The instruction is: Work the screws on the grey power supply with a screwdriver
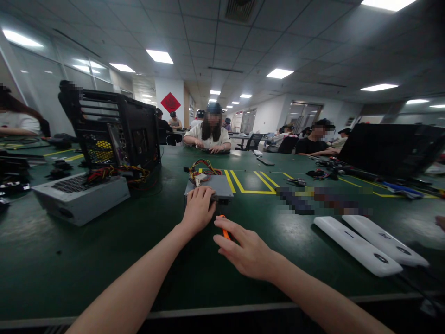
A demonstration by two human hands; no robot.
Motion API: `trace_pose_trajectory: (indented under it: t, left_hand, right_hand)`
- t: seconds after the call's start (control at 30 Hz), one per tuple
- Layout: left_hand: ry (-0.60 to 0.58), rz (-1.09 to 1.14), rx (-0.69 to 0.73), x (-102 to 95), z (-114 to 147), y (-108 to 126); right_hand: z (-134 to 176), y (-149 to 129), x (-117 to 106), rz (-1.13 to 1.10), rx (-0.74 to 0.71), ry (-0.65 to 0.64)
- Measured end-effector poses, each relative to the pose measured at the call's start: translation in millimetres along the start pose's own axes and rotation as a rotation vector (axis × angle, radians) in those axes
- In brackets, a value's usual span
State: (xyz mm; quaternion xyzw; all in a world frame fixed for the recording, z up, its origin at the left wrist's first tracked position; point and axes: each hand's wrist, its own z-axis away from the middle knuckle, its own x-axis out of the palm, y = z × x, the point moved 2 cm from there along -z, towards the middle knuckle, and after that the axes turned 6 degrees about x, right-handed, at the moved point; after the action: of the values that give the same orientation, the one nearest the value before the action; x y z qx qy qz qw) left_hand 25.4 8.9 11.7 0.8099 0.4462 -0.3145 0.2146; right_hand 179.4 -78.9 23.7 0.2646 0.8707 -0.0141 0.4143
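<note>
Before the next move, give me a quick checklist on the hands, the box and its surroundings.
1. Left hand on the grey metal box: ok.
2. Orange tool in the right hand: ok.
3. Tool's tip seated on a screw: cannot tell, too small and blurred.
4. Cable bundle away from the right hand: ok, at the box's far side.
5. White devices apart from both hands: ok.

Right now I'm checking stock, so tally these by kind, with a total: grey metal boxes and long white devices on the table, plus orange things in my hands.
Grey metal boxes: 2
Long white devices: 2
Orange thing in hand: 1
Total: 5
</note>
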Motion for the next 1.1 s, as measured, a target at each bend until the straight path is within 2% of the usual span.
trace_pose_trajectory:
  t: [0.1, 0.27, 0.33, 0.5, 0.57, 0.67, 0.77, 0.87, 0.97, 1.03, 1.1]
  left_hand:
    - [0.006, 0.002, 0.002, 0.1, 0.2, -0.2]
    - [0.012, -0.004, 0.002, -0.1, 0.7, 0.3]
    - [0.013, -0.007, 0.005, -0.4, 0.6, 0.7]
    - [0.006, -0.004, 0.002, -0.8, -0.1, 1.1]
    - [0.007, -0.003, 0.0, -0.7, -0.1, 1.0]
    - [0.009, -0.004, 0.001, -0.7, 0.4, 0.6]
    - [0.001, -0.004, -0.003, -0.7, 0.8, 0.3]
    - [-0.003, -0.004, -0.004, -1.0, 0.7, 0.4]
    - [-0.004, 0.0, -0.004, -1.3, 0.4, 0.9]
    - [-0.004, 0.006, -0.005, -1.5, 0.4, 1.0]
    - [-0.004, 0.01, -0.007, -1.7, 0.5, 1.1]
  right_hand:
    - [-0.4, 2.6, 0.5, 0.032, -0.022, 0.059]
    - [0.1, 4.9, -0.1, -0.027, 0.042, 0.112]
    - [0.2, 3.6, -1.3, -0.064, 0.055, 0.092]
    - [-1.3, -0.5, -3.6, -0.093, 0.031, -0.074]
    - [-1.8, -0.9, -3.3, -0.072, 0.005, -0.063]
    - [-1.0, 0.6, -0.4, -0.07, -0.007, 0.022]
    - [1.1, 2.8, 2.3, -0.143, 0.035, 0.074]
    - [1.5, 2.9, 1.4, -0.196, 0.081, 0.017]
    - [-0.4, 0.3, -1.4, -0.173, 0.041, -0.069]
    - [-1.2, -0.1, -2.2, -0.135, 0.015, -0.064]
    - [-0.3, 1.6, -1.4, -0.123, 0.022, -0.006]
